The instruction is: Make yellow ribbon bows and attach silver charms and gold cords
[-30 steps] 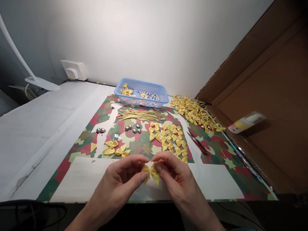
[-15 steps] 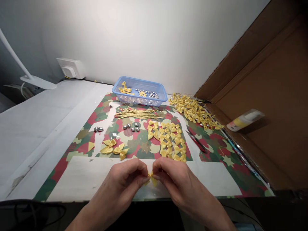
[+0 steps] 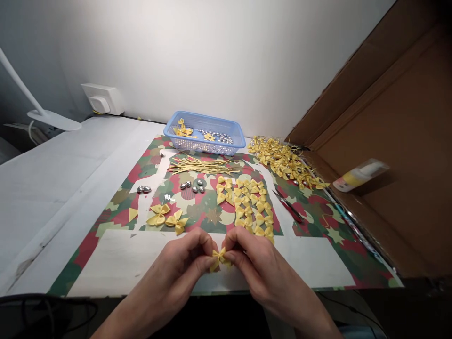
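Note:
Between my two hands, over the white strip of paper (image 3: 141,263) at the table's near edge, is a yellow ribbon bow (image 3: 219,256). My left hand (image 3: 189,259) pinches its left loop between thumb and fingers. On the opposite side, my right hand (image 3: 249,259) pinches the right loop. Parts of the bow are hidden by the fingertips. Just beyond my left hand lie two looser yellow bows (image 3: 176,220). Several finished-looking bows (image 3: 243,200) are lined up in columns past my right hand.
Silver beads (image 3: 195,189) and a bundle of gold cords (image 3: 203,165) lie mid-table. Behind them stands a blue basket (image 3: 169,132) with bows and beads. To the right are scissors (image 3: 289,207), a heap of bows (image 3: 282,160), a glue bottle (image 3: 356,176) and a cardboard wall (image 3: 395,117).
The bow has turned so that its front and centre knot now show more clearly between my fingertips. Both hands keep their pinch and have shifted only slightly.

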Motion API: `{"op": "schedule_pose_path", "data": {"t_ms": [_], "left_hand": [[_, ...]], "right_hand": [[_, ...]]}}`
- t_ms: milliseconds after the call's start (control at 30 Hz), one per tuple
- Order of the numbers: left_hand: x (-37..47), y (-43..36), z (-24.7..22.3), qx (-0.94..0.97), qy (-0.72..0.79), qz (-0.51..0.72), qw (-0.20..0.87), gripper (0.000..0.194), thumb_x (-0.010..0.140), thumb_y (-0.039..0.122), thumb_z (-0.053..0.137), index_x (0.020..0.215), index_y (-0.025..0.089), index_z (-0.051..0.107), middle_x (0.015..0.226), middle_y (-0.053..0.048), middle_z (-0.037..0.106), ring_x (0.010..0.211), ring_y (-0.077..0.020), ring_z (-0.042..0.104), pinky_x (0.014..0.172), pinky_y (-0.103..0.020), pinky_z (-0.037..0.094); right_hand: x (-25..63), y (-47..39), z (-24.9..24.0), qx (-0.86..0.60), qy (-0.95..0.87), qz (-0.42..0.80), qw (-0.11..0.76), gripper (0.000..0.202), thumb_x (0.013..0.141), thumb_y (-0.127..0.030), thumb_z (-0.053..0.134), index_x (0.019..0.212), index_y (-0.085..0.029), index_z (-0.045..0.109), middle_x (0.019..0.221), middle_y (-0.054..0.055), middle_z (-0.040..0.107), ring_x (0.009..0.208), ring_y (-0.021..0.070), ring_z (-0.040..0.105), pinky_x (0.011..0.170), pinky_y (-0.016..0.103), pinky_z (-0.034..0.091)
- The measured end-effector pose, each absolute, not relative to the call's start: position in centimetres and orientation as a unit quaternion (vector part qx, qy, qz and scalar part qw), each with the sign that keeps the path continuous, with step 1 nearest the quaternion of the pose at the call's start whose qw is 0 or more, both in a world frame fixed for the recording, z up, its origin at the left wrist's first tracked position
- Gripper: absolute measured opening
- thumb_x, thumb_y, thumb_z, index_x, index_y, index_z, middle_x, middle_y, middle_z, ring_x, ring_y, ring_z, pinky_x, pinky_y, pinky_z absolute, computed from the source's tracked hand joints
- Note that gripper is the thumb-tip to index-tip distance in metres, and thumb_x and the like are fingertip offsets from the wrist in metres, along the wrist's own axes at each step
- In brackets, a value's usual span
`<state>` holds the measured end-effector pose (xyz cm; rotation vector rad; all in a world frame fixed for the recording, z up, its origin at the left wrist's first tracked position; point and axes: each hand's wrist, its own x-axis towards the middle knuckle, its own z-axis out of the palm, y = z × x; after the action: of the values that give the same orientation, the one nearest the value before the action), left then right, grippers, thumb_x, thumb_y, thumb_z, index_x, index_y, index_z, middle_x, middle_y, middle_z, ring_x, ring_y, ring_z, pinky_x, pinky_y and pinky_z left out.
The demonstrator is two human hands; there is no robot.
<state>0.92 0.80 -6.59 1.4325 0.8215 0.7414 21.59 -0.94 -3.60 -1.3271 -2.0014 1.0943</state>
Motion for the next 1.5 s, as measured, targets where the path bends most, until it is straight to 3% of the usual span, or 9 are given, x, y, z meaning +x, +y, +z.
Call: {"op": "schedule_pose_path", "data": {"t_ms": [100, 300, 500, 733, 1000, 1133, 1233, 1400, 1500], "left_hand": [[0.9, 0.6, -7.0, 0.585, 0.351, 0.341, 0.646, 0.003, 0.099, 0.022, 0.06, 0.099, 0.023, 0.057, 0.087, 0.002, 0.055, 0.079, -0.0158, 0.054, 0.072, -0.027, 0.046], [1.1, 0.4, -7.3, 0.537, 0.366, 0.368, 0.665, 0.03, 0.092, 0.012, 0.066, 0.116, 0.027, 0.053, 0.092, 0.002, 0.067, 0.089, -0.016, 0.066, 0.079, -0.025, 0.053], [1.6, 0.3, -7.5, 0.576, 0.366, 0.377, 0.626, 0.037, 0.095, 0.01, 0.06, 0.123, 0.028, 0.045, 0.094, 0.0, 0.076, 0.088, -0.0178, 0.073, 0.081, -0.028, 0.056], [1.8, 0.3, -8.0, 0.595, 0.383, 0.38, 0.595, 0.036, 0.095, 0.011, 0.059, 0.123, 0.028, 0.045, 0.087, 0.002, 0.072, 0.086, -0.0188, 0.072, 0.076, -0.028, 0.055], [1.9, 0.2, -7.9, 0.602, 0.404, 0.371, 0.58, 0.029, 0.096, 0.017, 0.058, 0.121, 0.028, 0.045, 0.081, 0.004, 0.067, 0.074, -0.0164, 0.066, 0.068, -0.027, 0.05], [1.7, 0.4, -7.5, 0.578, 0.392, 0.367, 0.614, 0.029, 0.094, 0.015, 0.061, 0.118, 0.026, 0.049, 0.081, 0.004, 0.069, 0.079, -0.0167, 0.066, 0.071, -0.027, 0.049], [1.5, 0.7, -7.1, 0.534, 0.381, 0.373, 0.656, 0.031, 0.092, 0.013, 0.066, 0.117, 0.026, 0.053, 0.077, 0.006, 0.067, 0.076, -0.0144, 0.064, 0.07, -0.025, 0.049], [1.1, 1.1, -6.6, 0.449, 0.383, 0.387, 0.709, 0.032, 0.086, 0.013, 0.076, 0.111, 0.024, 0.059, 0.073, 0.008, 0.064, 0.07, -0.0119, 0.065, 0.069, -0.023, 0.051], [1.0, 1.1, -6.4, 0.44, 0.376, 0.386, 0.719, 0.032, 0.085, 0.016, 0.08, 0.11, 0.023, 0.06, 0.072, 0.007, 0.065, 0.07, -0.0122, 0.066, 0.068, -0.022, 0.051]], "right_hand": [[21.6, -1.0, -3.5, -0.494, -0.728, 0.399, 0.258, 0.017, 0.101, -0.009, 0.046, 0.092, -0.023, 0.049, 0.087, -0.003, 0.059, 0.079, 0.0141, 0.055, 0.07, 0.026, 0.038], [21.4, -1.1, -3.1, -0.501, -0.721, 0.39, 0.278, 0.015, 0.103, -0.016, 0.048, 0.113, -0.026, 0.054, 0.102, -0.001, 0.066, 0.09, 0.0161, 0.061, 0.08, 0.028, 0.044], [19.9, -1.0, -3.0, -0.47, -0.783, 0.297, 0.279, 0.016, 0.095, -0.007, 0.054, 0.098, -0.023, 0.057, 0.107, 0.005, 0.062, 0.101, 0.0222, 0.06, 0.087, 0.034, 0.049], [19.1, -1.3, -3.2, -0.465, -0.822, 0.208, 0.256, 0.02, 0.097, -0.007, 0.045, 0.108, -0.019, 0.058, 0.106, 0.011, 0.064, 0.097, 0.0266, 0.06, 0.082, 0.04, 0.052], [18.6, -1.1, -4.1, -0.478, -0.844, 0.109, 0.217, 0.021, 0.094, -0.003, 0.043, 0.088, -0.018, 0.054, 0.086, 0.008, 0.062, 0.076, 0.0225, 0.055, 0.068, 0.035, 0.043], [18.3, -0.7, -4.2, -0.498, -0.809, 0.187, 0.249, 0.022, 0.097, -0.008, 0.037, 0.083, -0.021, 0.048, 0.081, 0.005, 0.059, 0.072, 0.0198, 0.053, 0.065, 0.032, 0.039], [18.6, -0.4, -4.0, -0.507, -0.763, 0.278, 0.289, 0.022, 0.103, -0.017, 0.038, 0.085, -0.021, 0.051, 0.082, 0.003, 0.06, 0.074, 0.0184, 0.055, 0.068, 0.031, 0.04], [20.3, -0.5, -4.0, -0.506, -0.618, 0.465, 0.382, 0.02, 0.104, -0.042, 0.053, 0.111, -0.024, 0.061, 0.095, 0.001, 0.063, 0.082, 0.0161, 0.059, 0.069, 0.026, 0.043], [20.6, -0.9, -4.2, -0.511, -0.584, 0.526, 0.348, 0.027, 0.098, -0.048, 0.061, 0.1, -0.022, 0.063, 0.088, 0.0, 0.06, 0.075, 0.0143, 0.054, 0.063, 0.025, 0.039]]}}
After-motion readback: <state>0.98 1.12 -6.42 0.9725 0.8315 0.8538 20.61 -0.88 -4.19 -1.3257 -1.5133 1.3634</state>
